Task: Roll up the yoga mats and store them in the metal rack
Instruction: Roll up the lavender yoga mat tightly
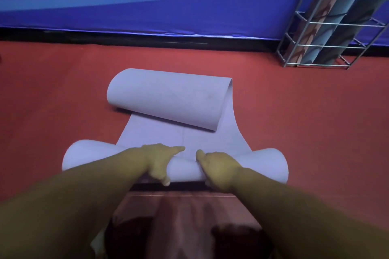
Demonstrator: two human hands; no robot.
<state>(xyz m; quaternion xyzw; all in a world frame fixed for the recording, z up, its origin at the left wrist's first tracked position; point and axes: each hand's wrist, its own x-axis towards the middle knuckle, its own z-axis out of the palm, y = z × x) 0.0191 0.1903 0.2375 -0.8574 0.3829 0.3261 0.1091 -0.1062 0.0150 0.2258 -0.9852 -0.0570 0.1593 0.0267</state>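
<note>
Evidently soft, light and springy, the lilac yoga mat (pixel 185 132) lies on the red floor (pixel 315 122), its far end curling back at 12 o'clock. Left hand (pixel 157 162) and right hand (pixel 219 168) both grip the near roll. Grips nearer the roll's ends would likely keep it even. The metal rack (pixel 328 25), holding rolled mats (pixel 322 33), stands at 2 o'clock, path unobstructed.

Red floor (pixel 315 132), blue banner (pixel 126 12).

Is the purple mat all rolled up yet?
Not yet. The purple mat is partly rolled: both hands, left hand and right hand, grip the near roll, a flat stretch lies beyond, and its far end curls over.
</note>
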